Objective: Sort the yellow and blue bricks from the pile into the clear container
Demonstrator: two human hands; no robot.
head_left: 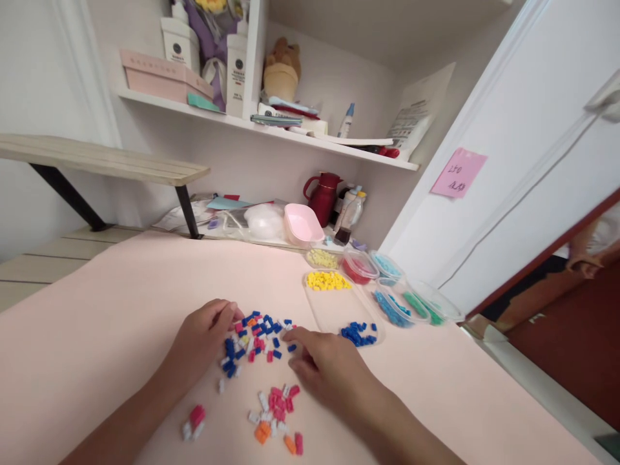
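Note:
A mixed pile of small plastic building bricks (264, 332), mostly dark blue with pink, white and a few orange ones, lies on the pink tabletop. At its left edge is my left hand (206, 332), fingers curled and pressed together; whatever is between the fingertips is hidden. My right hand (334, 368) is at the right edge, index finger stretched to the bricks and thumb apart from it. Nearer me lies a group of pink, white and orange bricks (278, 405). A small cluster of pink and white bricks (194, 420) sits to its left.
A clear tray (334, 310) beyond my right hand holds yellow bricks (328, 280) and dark blue bricks (358, 334). Clear tubs (400, 303) of coloured bricks stand to its right. Behind are a pink bowl (303, 223), a red jug (323, 197) and a shelf (290, 132).

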